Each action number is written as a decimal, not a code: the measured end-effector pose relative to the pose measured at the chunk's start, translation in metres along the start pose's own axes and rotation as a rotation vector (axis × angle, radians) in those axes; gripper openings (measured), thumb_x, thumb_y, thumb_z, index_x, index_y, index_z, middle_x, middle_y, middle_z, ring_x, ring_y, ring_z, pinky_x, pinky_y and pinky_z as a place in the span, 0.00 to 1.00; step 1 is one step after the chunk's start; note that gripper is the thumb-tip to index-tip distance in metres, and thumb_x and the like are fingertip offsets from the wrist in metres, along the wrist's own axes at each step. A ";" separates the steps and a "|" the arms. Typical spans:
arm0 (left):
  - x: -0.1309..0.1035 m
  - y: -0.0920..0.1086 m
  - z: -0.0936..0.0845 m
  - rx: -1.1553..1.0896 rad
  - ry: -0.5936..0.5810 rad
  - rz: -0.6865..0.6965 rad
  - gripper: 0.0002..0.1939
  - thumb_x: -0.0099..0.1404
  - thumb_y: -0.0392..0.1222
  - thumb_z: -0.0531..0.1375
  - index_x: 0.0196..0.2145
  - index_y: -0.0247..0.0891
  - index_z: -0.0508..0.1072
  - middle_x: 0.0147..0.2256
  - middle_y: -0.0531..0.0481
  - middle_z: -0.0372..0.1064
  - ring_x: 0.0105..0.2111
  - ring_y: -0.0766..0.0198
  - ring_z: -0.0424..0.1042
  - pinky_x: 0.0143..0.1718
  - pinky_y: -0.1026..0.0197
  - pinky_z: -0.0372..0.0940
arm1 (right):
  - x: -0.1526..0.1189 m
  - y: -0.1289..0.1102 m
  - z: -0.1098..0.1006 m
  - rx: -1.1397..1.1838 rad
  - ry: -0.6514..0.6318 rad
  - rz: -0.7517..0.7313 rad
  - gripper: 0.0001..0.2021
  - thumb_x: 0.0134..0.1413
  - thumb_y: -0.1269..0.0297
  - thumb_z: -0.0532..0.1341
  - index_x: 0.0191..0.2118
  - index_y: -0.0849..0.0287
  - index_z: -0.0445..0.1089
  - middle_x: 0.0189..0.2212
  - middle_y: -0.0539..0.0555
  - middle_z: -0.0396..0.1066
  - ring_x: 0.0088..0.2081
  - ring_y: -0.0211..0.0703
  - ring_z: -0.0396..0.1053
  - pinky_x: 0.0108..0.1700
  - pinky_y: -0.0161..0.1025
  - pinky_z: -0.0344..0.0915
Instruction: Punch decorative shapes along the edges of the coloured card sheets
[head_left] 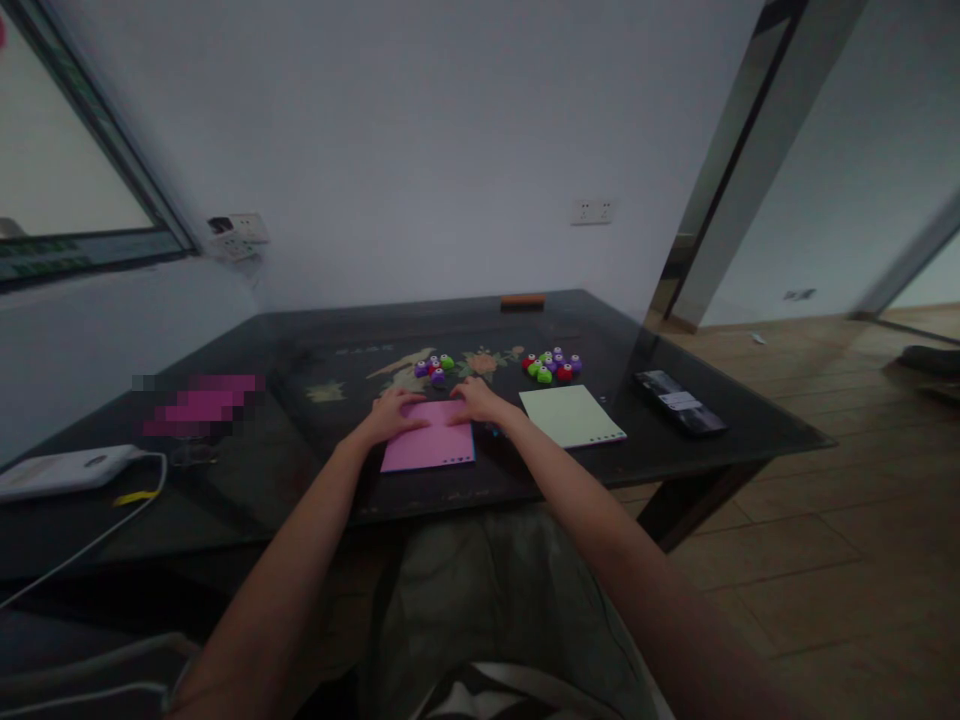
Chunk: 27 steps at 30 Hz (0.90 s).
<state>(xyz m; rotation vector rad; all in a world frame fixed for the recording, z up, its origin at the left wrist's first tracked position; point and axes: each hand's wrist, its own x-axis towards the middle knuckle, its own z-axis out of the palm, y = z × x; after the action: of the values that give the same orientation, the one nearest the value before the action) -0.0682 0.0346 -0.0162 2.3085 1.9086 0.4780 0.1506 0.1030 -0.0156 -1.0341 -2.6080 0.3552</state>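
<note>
A sheet or thin pad of pink paper (429, 447) lies on the dark table in front of me, with small holes along its near edge. My left hand (390, 413) grips its far left corner, thumb on top and fingers curled at the edge. At the far right corner, my right hand (480, 402) has hold of the same paper, its thumb also on top. Just beyond my hands sits a small cluster of purple, green and red toy pieces with eye-like dots (433, 368). A pale green paper (571, 417) lies to the right of my right forearm.
Another group of similar toy pieces (551, 366) stands behind the green paper. A black phone (679, 402) lies at the right. A white power strip (71, 472) with a cable and a blurred pink item (204, 404) are at the left. A brown bar (523, 301) rests by the wall.
</note>
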 end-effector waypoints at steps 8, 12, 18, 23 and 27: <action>-0.001 -0.001 0.002 -0.018 0.072 0.041 0.27 0.50 0.56 0.63 0.47 0.43 0.73 0.45 0.42 0.66 0.49 0.48 0.62 0.50 0.47 0.55 | -0.002 0.005 0.006 0.057 0.073 -0.050 0.29 0.33 0.49 0.70 0.43 0.61 0.73 0.37 0.58 0.64 0.42 0.48 0.61 0.46 0.43 0.58; -0.002 -0.001 0.001 -0.045 0.128 0.066 0.25 0.49 0.55 0.64 0.43 0.41 0.74 0.45 0.43 0.66 0.49 0.49 0.62 0.51 0.47 0.55 | -0.004 0.006 0.007 0.089 0.117 -0.070 0.27 0.34 0.51 0.70 0.42 0.61 0.72 0.37 0.57 0.63 0.42 0.48 0.61 0.45 0.42 0.58; 0.002 -0.005 -0.001 -0.238 0.217 0.148 0.16 0.52 0.48 0.62 0.37 0.38 0.74 0.38 0.45 0.71 0.40 0.56 0.68 0.45 0.55 0.61 | -0.006 0.003 0.006 0.109 0.144 -0.063 0.28 0.33 0.54 0.71 0.42 0.62 0.67 0.39 0.58 0.65 0.43 0.49 0.62 0.43 0.42 0.60; 0.002 -0.005 -0.004 -0.373 0.281 0.044 0.12 0.52 0.47 0.60 0.31 0.36 0.73 0.31 0.48 0.72 0.33 0.59 0.70 0.39 0.59 0.62 | -0.006 0.000 0.004 0.158 0.112 -0.045 0.26 0.33 0.57 0.71 0.40 0.63 0.66 0.38 0.58 0.68 0.40 0.46 0.65 0.39 0.38 0.59; 0.001 -0.004 -0.007 -0.468 0.347 -0.031 0.14 0.51 0.50 0.62 0.28 0.36 0.72 0.28 0.50 0.71 0.31 0.61 0.69 0.35 0.61 0.62 | -0.007 0.000 0.004 0.247 0.119 -0.011 0.19 0.35 0.63 0.70 0.37 0.62 0.67 0.34 0.54 0.69 0.34 0.41 0.66 0.34 0.35 0.58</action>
<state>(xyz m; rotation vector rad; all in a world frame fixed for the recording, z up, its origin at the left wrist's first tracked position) -0.0742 0.0356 -0.0101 1.9814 1.7111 1.2406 0.1541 0.0977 -0.0202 -0.9261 -2.3902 0.5781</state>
